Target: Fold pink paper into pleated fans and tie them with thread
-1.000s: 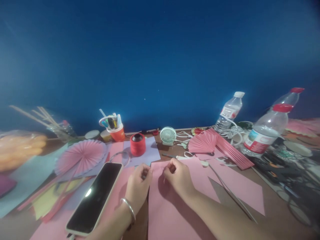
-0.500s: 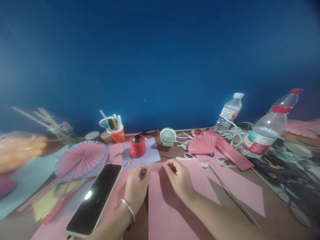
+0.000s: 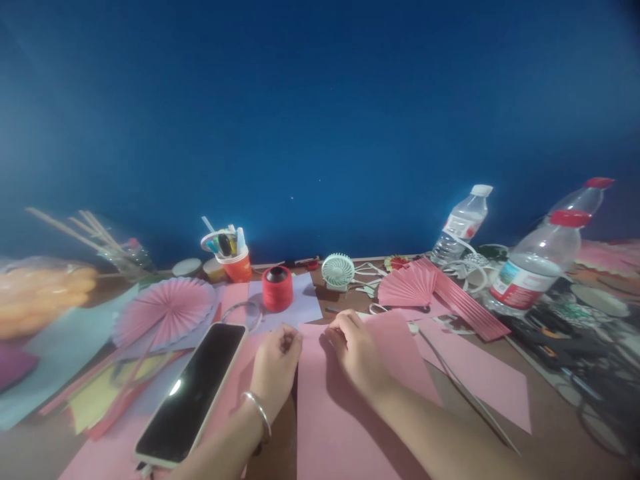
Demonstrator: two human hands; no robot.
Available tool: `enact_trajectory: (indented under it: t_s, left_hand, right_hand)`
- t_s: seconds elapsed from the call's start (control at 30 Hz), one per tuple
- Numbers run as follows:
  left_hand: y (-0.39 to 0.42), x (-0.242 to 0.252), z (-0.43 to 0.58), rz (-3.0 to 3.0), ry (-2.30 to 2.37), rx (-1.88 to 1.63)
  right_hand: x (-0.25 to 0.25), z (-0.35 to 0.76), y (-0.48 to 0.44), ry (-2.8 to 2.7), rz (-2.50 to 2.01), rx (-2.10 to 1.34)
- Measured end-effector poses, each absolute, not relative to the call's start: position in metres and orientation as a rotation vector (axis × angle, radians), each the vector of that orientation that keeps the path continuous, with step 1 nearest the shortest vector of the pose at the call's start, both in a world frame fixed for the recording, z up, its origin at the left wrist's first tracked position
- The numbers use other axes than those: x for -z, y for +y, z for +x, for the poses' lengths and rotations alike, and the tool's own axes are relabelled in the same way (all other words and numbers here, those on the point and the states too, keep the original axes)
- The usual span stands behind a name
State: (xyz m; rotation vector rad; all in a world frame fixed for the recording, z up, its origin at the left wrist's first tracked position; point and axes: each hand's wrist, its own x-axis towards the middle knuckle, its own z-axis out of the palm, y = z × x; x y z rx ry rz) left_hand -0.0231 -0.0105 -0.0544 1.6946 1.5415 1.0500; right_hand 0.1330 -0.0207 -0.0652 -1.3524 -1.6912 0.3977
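A pink sheet of paper (image 3: 340, 420) lies before me, its long side running away from me. My left hand (image 3: 276, 363), with a silver bangle at the wrist, is closed in a pinch at the sheet's far left corner. My right hand (image 3: 357, 353) has its fingers curled together at the sheet's far edge, thumb tucked beneath the index finger. Its shadow falls on the paper. The exact contact of the right fingertips is partly hidden. Left of my left hand rests a phone (image 3: 193, 393) with a dark screen.
Beyond my hands stand a red thread spool (image 3: 277, 290), a small fan (image 3: 339, 271) and a pen cup (image 3: 237, 265). Pleated pink paper (image 3: 410, 287) and bottles (image 3: 530, 273) are at the right. A pink paper rosette (image 3: 167, 307) lies left; a thin rod (image 3: 465, 383) lies right.
My right hand has shifted slightly along the sheet's far edge, and its fingers look more bunched. The left hand keeps nearly the same place and pinch. The whole view has shifted a little.
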Motion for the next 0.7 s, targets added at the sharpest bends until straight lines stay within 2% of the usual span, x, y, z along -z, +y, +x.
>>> enact_trajectory:
  t_s: [0.7]
  left_hand:
    - [-0.0082,0.0538,-0.0226,1.653,1.509,-1.036]
  right_hand:
    - [0.0697,0.1362,-0.0186,-1.482,-1.279,-0.438]
